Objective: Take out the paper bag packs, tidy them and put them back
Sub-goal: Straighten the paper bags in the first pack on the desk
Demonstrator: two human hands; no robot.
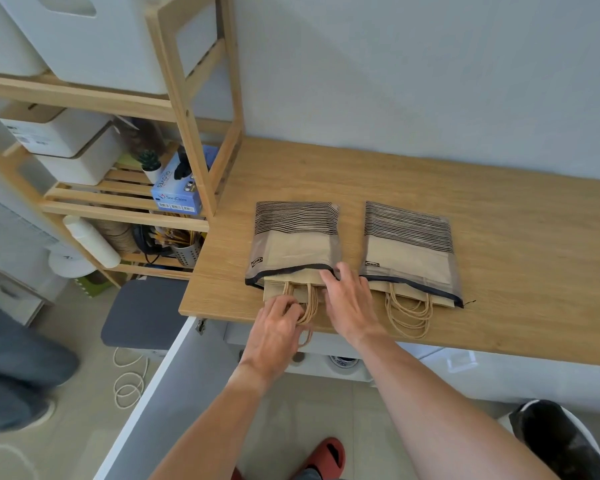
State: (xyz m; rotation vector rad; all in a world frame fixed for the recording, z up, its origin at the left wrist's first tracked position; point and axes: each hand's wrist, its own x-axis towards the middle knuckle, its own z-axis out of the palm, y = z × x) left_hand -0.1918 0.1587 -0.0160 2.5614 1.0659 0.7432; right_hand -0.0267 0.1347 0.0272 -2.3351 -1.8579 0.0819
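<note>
Left of the wooden counter (499, 209) stands a wooden shelf rack (187, 109) holding a blue glove box (179, 188). On the counter near the rack lies the left pack of paper bags (293, 242), its handles at the counter's front edge. The left hand (274, 327) curls its fingers around those handles; the right hand (350, 303), fingers spread, rests on that pack's open edge. Just beside, further along the counter, lies the right pack (411, 247), untouched.
</note>
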